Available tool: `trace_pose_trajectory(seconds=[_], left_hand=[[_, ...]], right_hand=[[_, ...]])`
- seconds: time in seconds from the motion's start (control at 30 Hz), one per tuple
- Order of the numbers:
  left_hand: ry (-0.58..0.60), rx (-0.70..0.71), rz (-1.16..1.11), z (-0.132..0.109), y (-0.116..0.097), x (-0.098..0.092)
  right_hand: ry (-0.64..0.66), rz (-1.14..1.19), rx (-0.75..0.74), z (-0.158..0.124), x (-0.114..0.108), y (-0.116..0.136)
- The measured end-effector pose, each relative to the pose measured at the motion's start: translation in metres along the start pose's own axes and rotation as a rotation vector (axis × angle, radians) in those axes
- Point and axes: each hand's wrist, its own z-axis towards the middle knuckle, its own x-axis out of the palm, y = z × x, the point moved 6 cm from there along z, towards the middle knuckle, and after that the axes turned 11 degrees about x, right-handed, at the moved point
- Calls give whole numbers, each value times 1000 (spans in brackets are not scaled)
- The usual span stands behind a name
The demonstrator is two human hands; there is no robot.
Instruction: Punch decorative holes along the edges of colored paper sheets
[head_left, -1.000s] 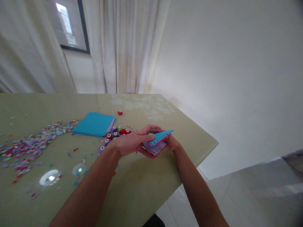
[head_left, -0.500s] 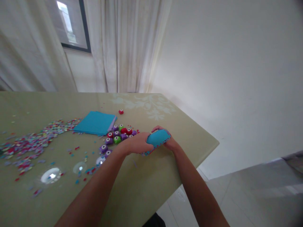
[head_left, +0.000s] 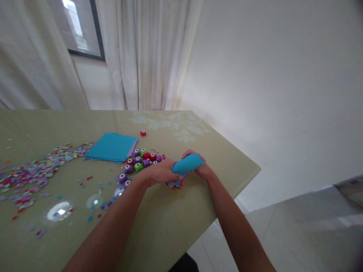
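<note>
Near the right edge of the table (head_left: 159, 226), the left hand (head_left: 159, 173) and right hand (head_left: 203, 172) each close their grip on one end of the sheets (head_left: 188, 165), which likely keeps them bowed together. Punches (head_left: 140, 160) cluster just left; a stack (head_left: 112, 147) and confetti (head_left: 34, 170) lie farther left.

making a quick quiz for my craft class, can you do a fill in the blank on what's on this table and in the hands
1. The left hand and the right hand together hold a curled paper whose outer face is ____ in colour.
2. The lone punch, lying apart beyond the cluster of small punches, is ____ in colour.
3. The confetti is scattered over the ____ side of the table.

Missing words: blue; red; left
</note>
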Motion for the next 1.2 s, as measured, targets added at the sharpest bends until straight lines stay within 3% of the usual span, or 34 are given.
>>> trace_pose_trajectory(seconds=[0.1,0.27,0.37,0.43,0.5,0.57,0.6,0.67,0.8,0.9,1.2], left_hand=[[-47,0,162,1,-4,-4],[-308,101,447,-5,-30,-31],[-390,181,384,-14,-37,-56],[-560,192,399,-27,-34,-87],[-733,91,554,-46,-24,-121],[-893,-112,790,-71,-11,-150],[-971,-237,890,-85,-4,-161],[-1062,-356,923,-107,9,-174],[-1216,-534,931,-141,34,-177],[-1239,-612,917,-149,49,-172],[-1303,-568,1035,-147,45,-158]], right_hand=[[6,35,28,2,-3,-7],[-92,219,121,10,-14,-22],[-210,240,132,15,-22,-25],[-302,194,141,18,-30,-26],[-383,141,152,19,-38,-28],[-415,100,170,20,-43,-31],[-423,81,184,20,-44,-32],[-426,48,219,19,-45,-34],[-411,14,288,17,-44,-33],[-393,0,341,16,-45,-31],[-346,-36,419,17,-48,-27]])
